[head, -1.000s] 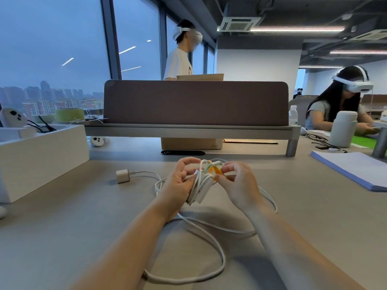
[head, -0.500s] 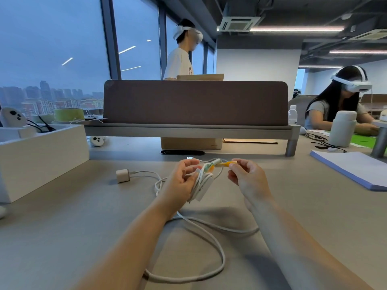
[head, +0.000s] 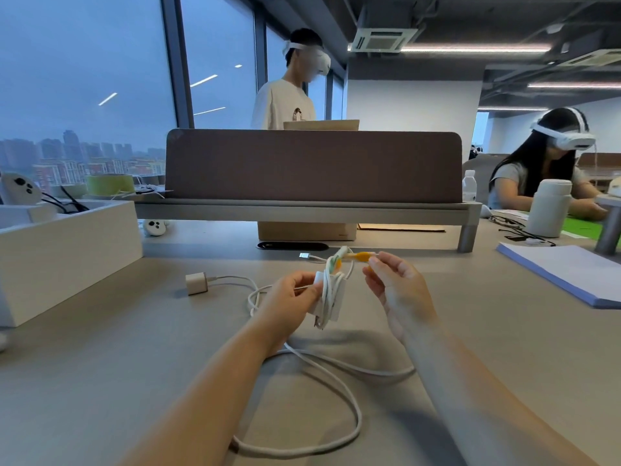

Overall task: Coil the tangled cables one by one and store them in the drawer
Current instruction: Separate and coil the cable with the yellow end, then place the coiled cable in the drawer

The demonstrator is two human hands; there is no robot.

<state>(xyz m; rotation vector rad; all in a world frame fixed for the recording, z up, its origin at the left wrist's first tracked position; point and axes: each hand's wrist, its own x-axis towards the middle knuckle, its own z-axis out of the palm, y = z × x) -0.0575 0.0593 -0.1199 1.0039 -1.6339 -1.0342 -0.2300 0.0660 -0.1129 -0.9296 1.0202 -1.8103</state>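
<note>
Our left hand [head: 291,299] grips the wound-up white cable [head: 331,295] just above the bench [head: 100,364]. Our right hand [head: 400,290] pinches the yellow tie [head: 361,256] at the top of the bundle. A loose cable [head: 339,368] lies on the bench under our arms, near a white plug [head: 196,283].

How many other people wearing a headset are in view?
2. The standing person is behind the brown divider, at centre. The seated person is at the desk on the far right. The divider may hide others.
</note>
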